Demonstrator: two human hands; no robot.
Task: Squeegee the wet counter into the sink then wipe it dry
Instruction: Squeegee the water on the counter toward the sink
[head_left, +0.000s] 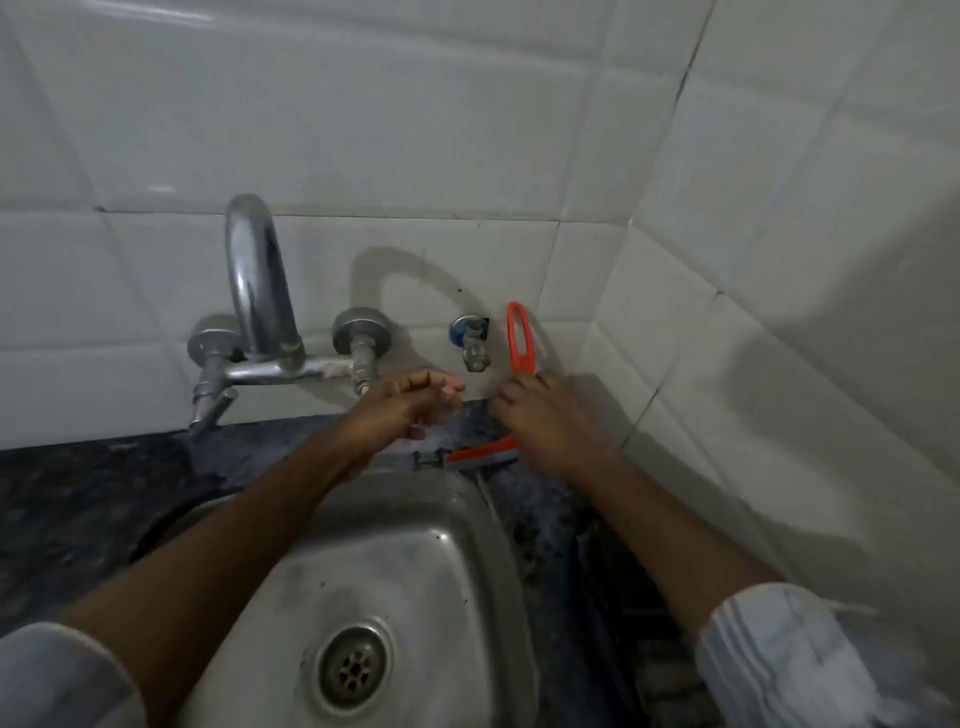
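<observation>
Seen from the head camera, a person leans over a steel sink (395, 561) set in a dark speckled counter (78, 488), both forearms reaching toward the tiled back wall (363, 130). The right hand (550, 415) grips an orange squeegee (517, 338) by its handle; the looped end of the handle stands up against the tiles, while the orange head with its dark blade (480, 456) lies on the counter at the sink's far rim, just below the hand. The left hand (400, 408) hovers beside it over the counter's back edge, fingers loosely curled and holding nothing that can be seen. A chrome swan-neck faucet (254, 280) with two wall valves is mounted to the left of the hands, and a small tap with a blue collar (470, 338) juts from the wall just left of the squeegee handle. The drain (353, 670) sits in the basin near the bottom edge. Rolled pale sleeves (779, 660) cover both upper forearms. No brand, label or writing is legible anywhere.
</observation>
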